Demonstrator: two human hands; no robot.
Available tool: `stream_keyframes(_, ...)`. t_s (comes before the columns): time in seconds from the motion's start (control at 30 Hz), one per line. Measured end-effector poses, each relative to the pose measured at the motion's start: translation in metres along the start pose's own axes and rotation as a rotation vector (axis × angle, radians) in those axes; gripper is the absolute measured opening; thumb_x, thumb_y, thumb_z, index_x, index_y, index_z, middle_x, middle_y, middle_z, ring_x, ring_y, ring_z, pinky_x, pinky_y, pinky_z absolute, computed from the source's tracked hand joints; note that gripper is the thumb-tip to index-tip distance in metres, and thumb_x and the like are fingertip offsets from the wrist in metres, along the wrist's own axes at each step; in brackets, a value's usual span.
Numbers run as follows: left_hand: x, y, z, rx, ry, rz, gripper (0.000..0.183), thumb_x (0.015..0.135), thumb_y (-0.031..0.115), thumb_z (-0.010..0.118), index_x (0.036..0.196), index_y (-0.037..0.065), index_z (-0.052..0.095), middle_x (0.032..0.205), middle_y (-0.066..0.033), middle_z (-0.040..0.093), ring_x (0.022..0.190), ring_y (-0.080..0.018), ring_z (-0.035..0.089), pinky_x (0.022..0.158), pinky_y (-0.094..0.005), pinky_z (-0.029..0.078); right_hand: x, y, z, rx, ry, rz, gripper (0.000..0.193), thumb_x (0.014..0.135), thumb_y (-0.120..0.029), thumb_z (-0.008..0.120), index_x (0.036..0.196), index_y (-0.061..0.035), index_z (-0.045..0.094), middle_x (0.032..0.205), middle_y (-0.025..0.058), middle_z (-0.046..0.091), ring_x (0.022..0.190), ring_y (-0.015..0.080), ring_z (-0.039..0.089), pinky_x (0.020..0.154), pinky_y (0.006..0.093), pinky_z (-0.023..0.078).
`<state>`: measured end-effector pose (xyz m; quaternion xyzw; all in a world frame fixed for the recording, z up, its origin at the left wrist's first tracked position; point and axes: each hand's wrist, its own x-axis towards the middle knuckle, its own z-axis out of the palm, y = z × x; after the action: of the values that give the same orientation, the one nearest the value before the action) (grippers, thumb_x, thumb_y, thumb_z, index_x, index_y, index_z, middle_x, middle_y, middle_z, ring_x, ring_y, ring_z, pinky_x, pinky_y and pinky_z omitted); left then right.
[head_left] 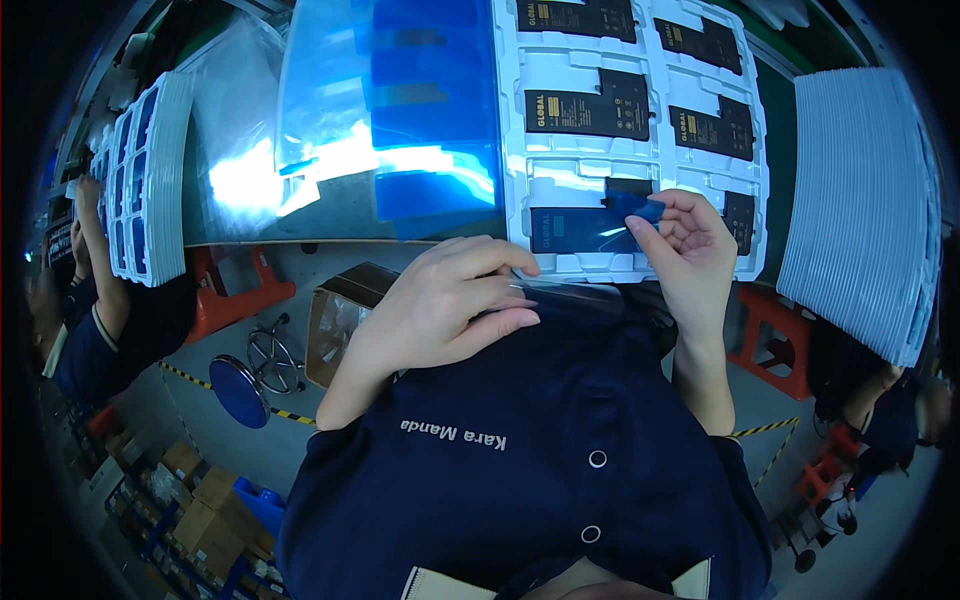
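Note:
A white plastic tray lies before me, with black flat battery packs in its recesses. Over the nearest left pack lies a piece of blue film, its right end lifted a little. My right hand pinches that raised end between thumb and fingers, just above the tray. At the tray's near left corner is my left hand, palm down, its index finger against the edge and its thumb apart. I see nothing in its grip. A second battery pack sits uncovered in the row beyond.
Blue film sheets and clear plastic sheets cover the bench left of the tray. A tall stack of white trays stands at right, another stack at left. Co-workers sit at both sides. Behind are stools and cartons.

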<state>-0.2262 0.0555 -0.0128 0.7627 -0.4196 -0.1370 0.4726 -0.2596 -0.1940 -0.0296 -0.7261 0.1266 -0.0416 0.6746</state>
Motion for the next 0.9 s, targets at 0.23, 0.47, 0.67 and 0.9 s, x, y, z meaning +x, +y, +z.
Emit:
stream_keyframes(0.23, 0.003, 0.002, 0.002, 0.063, -0.065, -0.077, 0.023, 0.081, 0.02, 0.066, 0.072, 0.0, 0.06, 0.12, -0.0134, 0.058, 0.078, -0.0252, 0.059, 0.072, -0.0351, 0.048, -0.001, -0.001, 0.001, -0.037, -0.005, 0.001, 0.021, 0.078, 0.007, 0.067, 0.098, 0.0061, 0.058, 0.08, 0.005, 0.063, 0.065, 0.0027, 0.057, 0.056, 0.0146, 0.044)
stream_keyframes(0.47, 0.005, 0.001, -0.001, 0.012, -0.101, -0.125, 0.018, 0.081, 0.016, 0.065, 0.078, -0.002, 0.062, 0.123, -0.0148, 0.058, 0.076, -0.0266, 0.059, 0.07, -0.0335, 0.047, -0.002, 0.004, 0.001, -0.258, -0.017, -0.07, 0.031, 0.075, 0.006, 0.069, 0.103, 0.0034, 0.058, 0.082, 0.0054, 0.063, 0.06, 0.0013, 0.054, 0.054, 0.0155, 0.043)
stream_keyframes(0.67, 0.008, 0.007, -0.002, -0.309, 0.017, -0.225, 0.012, 0.086, 0.008, 0.057, 0.088, -0.003, 0.062, 0.108, -0.0159, 0.064, 0.084, -0.0221, 0.062, 0.076, -0.0293, 0.048, -0.009, -0.023, -0.004, -0.36, -0.081, -0.114, 0.041, 0.081, -0.008, 0.068, 0.119, -0.0006, 0.053, 0.108, 0.008, 0.058, 0.066, 0.0039, 0.052, 0.06, 0.0187, 0.042)
stream_keyframes(0.9, 0.03, 0.018, 0.013, -0.496, 0.252, -0.209, 0.024, 0.086, 0.009, 0.057, 0.107, -0.002, 0.055, 0.097, -0.013, 0.064, 0.093, -0.0187, 0.062, 0.082, -0.0298, 0.047, -0.023, -0.026, -0.018, 0.188, -0.378, 0.163, 0.023, 0.09, -0.009, 0.058, 0.11, 0.0018, 0.059, 0.094, 0.0037, 0.064, 0.086, 0.0065, 0.057, 0.075, 0.0206, 0.044)
